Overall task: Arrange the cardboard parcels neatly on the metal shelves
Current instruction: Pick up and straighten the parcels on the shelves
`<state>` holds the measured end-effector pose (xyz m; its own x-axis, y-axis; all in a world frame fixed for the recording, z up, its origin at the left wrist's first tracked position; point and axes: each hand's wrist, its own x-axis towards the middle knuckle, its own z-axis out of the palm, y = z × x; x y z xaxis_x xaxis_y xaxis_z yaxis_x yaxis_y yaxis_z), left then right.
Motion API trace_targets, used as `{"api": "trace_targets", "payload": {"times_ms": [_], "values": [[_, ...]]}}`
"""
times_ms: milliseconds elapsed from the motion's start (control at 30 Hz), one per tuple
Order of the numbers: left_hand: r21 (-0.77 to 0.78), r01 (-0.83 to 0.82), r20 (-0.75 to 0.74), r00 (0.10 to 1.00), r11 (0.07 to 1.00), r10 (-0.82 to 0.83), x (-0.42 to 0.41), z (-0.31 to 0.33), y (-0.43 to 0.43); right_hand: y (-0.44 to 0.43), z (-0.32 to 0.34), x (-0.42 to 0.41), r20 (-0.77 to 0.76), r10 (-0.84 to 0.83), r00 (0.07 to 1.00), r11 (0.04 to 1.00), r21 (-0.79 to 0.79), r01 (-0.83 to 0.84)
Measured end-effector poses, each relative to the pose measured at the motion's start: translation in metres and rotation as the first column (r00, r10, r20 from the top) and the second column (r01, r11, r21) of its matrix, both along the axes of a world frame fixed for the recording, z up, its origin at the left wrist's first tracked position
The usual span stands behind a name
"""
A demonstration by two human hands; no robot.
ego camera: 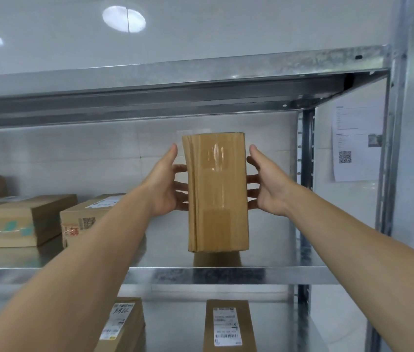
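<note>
A tall brown cardboard parcel [218,194] wrapped in clear tape stands upright on the middle metal shelf [226,275], its reflection showing just below it. My left hand [165,184] is at its left side, with straight fingers touching the side and the thumb raised free. My right hand [269,184] mirrors it on the right side, fingers straight against the cardboard and thumb up. Neither thumb wraps round the parcel.
Two flat parcels [17,219] [84,219] lie to the left on the same shelf. On the shelf below are two labelled parcels [122,323] [228,326]. The upper shelf [200,72] hangs overhead; a steel post [305,174] stands right of the parcel, and a paper notice [355,141] hangs beyond.
</note>
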<state>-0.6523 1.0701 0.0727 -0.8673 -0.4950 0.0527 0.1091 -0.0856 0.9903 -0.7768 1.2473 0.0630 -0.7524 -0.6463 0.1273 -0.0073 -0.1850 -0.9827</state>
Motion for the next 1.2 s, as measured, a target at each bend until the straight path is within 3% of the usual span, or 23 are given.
{"api": "trace_targets", "payload": {"times_ms": [333, 533, 800, 1200], "values": [[-0.001, -0.043, 0.078, 0.996, 0.999, 0.043, -0.01, -0.01, 0.0, -0.003, -0.008, -0.01, 0.025, -0.022, 0.999, 0.998, 0.057, 0.02], [0.039, 0.019, 0.106, 0.994, 0.999, -0.023, -0.013, -0.011, -0.008, -0.003, -0.005, -0.011, 0.051, -0.008, 0.999, 0.993, 0.121, 0.002], [-0.029, 0.004, 0.18, 0.984, 1.0, 0.001, -0.01, -0.006, 0.002, -0.003, -0.002, -0.009, 0.058, -0.054, 0.997, 0.983, 0.181, 0.043], [-0.149, 0.03, 0.162, 0.987, 0.988, -0.006, -0.011, 0.013, 0.001, -0.007, 0.013, -0.008, 0.036, -0.027, 0.999, 0.968, 0.25, 0.017]]}}
